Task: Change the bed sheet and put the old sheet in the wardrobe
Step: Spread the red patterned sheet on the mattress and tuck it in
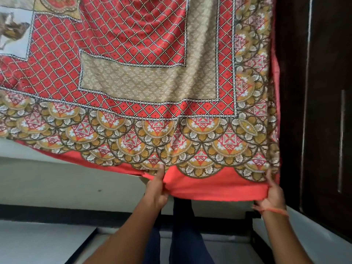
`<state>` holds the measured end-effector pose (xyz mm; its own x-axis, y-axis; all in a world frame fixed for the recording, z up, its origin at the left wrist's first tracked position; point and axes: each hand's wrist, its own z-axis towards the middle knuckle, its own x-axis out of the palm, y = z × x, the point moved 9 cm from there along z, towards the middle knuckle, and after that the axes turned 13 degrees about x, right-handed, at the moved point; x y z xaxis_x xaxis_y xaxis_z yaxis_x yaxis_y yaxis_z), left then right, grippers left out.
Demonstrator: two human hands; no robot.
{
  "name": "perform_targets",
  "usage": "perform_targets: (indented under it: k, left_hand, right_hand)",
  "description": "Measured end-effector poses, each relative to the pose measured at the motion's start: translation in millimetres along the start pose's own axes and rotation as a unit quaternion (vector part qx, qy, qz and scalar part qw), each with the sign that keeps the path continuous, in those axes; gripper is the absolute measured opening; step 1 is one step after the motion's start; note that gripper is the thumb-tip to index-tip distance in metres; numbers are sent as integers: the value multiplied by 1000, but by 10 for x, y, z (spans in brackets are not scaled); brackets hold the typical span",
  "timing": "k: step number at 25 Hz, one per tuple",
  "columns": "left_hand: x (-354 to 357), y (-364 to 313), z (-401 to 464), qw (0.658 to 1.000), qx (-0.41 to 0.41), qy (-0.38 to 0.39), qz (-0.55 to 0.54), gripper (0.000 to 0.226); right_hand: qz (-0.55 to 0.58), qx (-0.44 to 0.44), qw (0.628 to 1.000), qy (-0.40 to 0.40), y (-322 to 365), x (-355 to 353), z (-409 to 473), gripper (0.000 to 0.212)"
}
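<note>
Legs (182,235) at bottom; 2 hands, left (158,193) and right (272,195), each grip the sheet (133,77) by its red hem, sheet stretched beside dark wardrobe (320,92).

The sheet (144,77) I hold carries a red lattice of diamonds edged in black-and-white dots, a beige panel with pale motifs, and a border of mustard, white and red scalloped medallions. Its hem is plain coral red. The wardrobe (323,92) is dark brown. My wrist thread (276,210) is orange.
</note>
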<state>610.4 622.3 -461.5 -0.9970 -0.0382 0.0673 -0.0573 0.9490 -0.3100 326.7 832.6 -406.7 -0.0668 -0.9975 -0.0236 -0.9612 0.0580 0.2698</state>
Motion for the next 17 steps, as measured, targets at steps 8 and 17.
perform_targets:
  k: [8, 17]
  left_hand:
    - [-229, 141, -4, 983, -5, -73, 169, 29]
    - [-866, -1192, 109, 950, 162, -252, -82, 71]
  right_hand:
    - [-234, -45, 892, -384, -289, -834, -271, 25]
    - [-547, -453, 702, -47, -1029, 2396, -1099, 18]
